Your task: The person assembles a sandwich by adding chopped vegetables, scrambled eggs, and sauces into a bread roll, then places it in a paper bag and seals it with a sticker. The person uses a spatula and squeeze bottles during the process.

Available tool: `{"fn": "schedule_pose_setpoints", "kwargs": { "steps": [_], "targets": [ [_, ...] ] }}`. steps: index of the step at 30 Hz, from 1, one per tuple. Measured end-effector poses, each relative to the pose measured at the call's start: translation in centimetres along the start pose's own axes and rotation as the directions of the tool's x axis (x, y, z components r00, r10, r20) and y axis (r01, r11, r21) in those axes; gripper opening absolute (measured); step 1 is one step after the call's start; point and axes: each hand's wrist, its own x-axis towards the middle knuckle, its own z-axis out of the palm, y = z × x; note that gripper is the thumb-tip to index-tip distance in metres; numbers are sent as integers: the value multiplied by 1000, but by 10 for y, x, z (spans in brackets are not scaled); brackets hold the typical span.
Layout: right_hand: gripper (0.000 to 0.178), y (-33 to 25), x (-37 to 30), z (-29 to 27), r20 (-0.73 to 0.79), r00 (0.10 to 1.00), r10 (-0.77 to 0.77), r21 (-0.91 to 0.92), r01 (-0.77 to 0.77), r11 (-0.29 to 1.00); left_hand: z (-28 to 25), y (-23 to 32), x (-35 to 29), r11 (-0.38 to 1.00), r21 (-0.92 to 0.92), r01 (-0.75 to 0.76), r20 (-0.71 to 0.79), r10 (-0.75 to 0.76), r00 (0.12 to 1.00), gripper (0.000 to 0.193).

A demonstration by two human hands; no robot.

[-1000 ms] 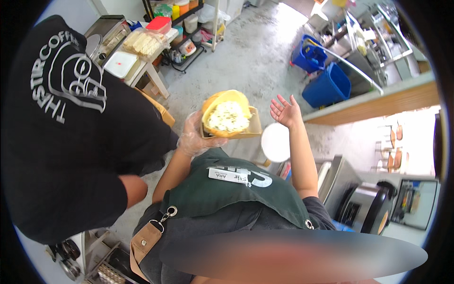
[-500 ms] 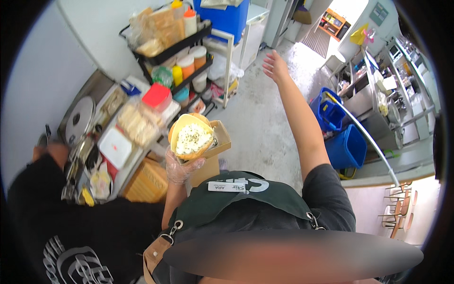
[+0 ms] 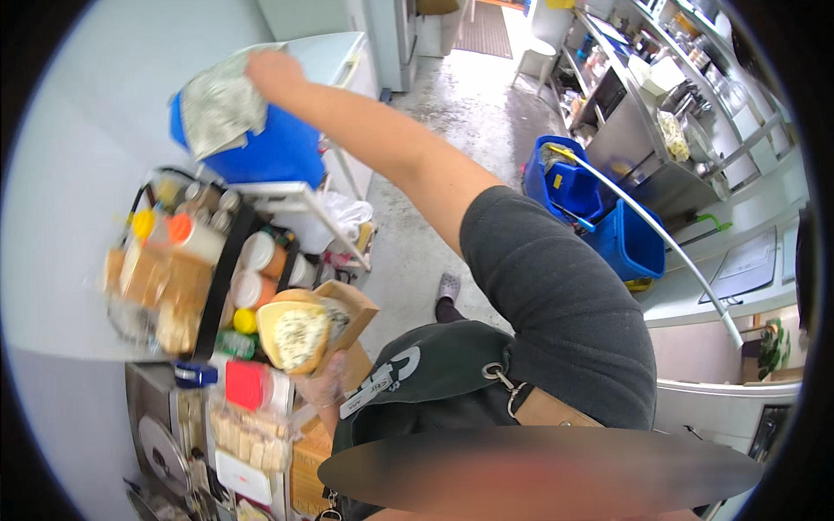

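My left hand [image 3: 321,386], in a clear plastic glove, is closed round a small open cardboard food box [image 3: 358,326]. In the box sits a round bread bun [image 3: 295,337], topped with a white spread and sprinkled with dark green flecks. My right arm reaches far forward and left. At its end my bare right hand [image 3: 276,74] is closed on the edge of a crumpled greyish cloth [image 3: 228,108]. This cloth lies draped over a blue bin [image 3: 282,156]; the fingertips are partly hidden against it.
A black tiered cart [image 3: 221,291] at left carries bread bags, squeeze bottles and tubs. Below it, a counter holds a red-lidded container [image 3: 247,385] and sliced bread [image 3: 248,434]. Blue mop buckets [image 3: 565,187] with a long pole stand right. A white stool [image 3: 537,52] is farther off.
My right hand has swung left from open air onto the cloth. My view has turned left, bringing the cart and blue bin closer. The left hand still holds the box; the co-worker has left view.
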Motion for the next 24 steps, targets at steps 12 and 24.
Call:
{"fn": "schedule_pose_setpoints", "kwargs": {
  "steps": [12, 24],
  "targets": [
    [11, 32, 18, -7, 157, 562, -812, 106, 808, 580, 132, -53, 162, 955, 145, -259, -57, 269, 961, 70],
    [57, 424, 130, -85, 432, 896, 100, 415, -296, 861, 406, -84, 447, 981, -149, -123, 435, 176, 883, 85]
  ]
}}
